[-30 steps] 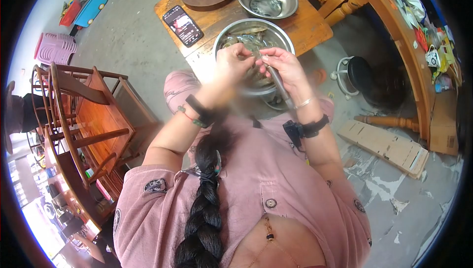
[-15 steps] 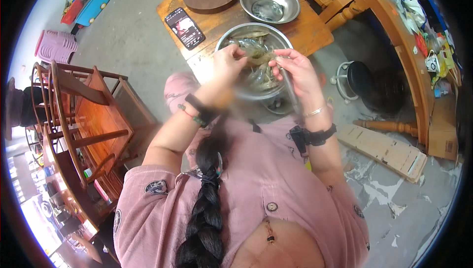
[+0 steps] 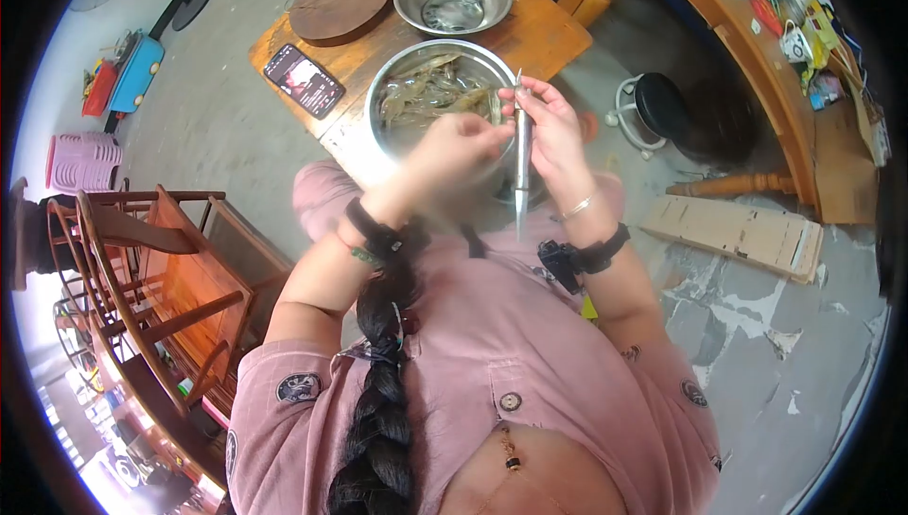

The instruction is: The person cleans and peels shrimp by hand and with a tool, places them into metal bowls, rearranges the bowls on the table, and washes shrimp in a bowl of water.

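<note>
My right hand point(image 3: 550, 127) is closed around a slim metal knife point(image 3: 523, 151), its pointed blade hanging down toward my lap. Beside it, my left hand point(image 3: 465, 144) has its fingers pinched together over the near rim of a steel bowl. Motion blurs this hand, and what lies between its fingertips is hidden. Inside the steel bowl point(image 3: 375, 110) lies a heap of raw greenish-grey shrimp point(image 3: 430, 91). Some of the heap is covered by my left hand.
On the wooden table point(image 3: 340, 141) are a phone point(image 3: 305, 81) with a lit screen, a round wooden board point(image 3: 340, 4) and a second steel basin point(image 3: 494, 6) with clear contents. A black-topped stool point(image 3: 659, 104) stands right, a wooden chair point(image 3: 180, 279) left, and a flat carton point(image 3: 733, 236) on the floor.
My left hand has moved down and right, off the middle of the bowl. The knife now hangs straighter and shows fully. The view has shifted, so the table sits further left.
</note>
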{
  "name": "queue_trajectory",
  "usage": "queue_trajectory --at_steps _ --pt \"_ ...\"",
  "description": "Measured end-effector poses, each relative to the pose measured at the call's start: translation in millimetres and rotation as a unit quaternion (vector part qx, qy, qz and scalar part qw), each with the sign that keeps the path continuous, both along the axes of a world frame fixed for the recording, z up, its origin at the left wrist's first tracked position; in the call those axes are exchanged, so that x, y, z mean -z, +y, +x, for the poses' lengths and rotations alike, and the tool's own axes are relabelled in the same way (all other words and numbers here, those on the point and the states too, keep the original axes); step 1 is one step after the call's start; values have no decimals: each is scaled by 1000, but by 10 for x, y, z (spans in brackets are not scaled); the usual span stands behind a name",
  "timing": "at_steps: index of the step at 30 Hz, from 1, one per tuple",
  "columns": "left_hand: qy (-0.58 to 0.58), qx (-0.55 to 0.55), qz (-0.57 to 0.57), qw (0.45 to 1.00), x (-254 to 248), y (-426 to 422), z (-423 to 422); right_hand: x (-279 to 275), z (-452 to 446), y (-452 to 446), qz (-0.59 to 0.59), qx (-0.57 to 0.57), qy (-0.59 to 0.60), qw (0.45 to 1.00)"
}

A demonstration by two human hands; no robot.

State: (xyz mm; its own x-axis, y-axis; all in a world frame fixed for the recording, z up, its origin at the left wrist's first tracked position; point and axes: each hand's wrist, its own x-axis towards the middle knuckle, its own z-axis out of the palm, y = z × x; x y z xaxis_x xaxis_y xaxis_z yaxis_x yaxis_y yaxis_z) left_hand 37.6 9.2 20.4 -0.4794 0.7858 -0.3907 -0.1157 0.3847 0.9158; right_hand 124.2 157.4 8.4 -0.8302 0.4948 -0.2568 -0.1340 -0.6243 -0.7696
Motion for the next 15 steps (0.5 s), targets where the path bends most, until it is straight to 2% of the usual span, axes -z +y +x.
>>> queue_trajectory --at_steps 4,8,11,15 --pt "5 81 -21 997 142 119 167 -7 45 -55 21 53 -31 998" --pt "-44 66 15 997 197 159 239 81 99 22 -4 47 -24 999" --pt "33 54 -23 998 104 129 255 115 144 113 -10 43 -32 999" --pt "33 74 -34 996 106 79 237 172 187 229 1 57 -28 998"
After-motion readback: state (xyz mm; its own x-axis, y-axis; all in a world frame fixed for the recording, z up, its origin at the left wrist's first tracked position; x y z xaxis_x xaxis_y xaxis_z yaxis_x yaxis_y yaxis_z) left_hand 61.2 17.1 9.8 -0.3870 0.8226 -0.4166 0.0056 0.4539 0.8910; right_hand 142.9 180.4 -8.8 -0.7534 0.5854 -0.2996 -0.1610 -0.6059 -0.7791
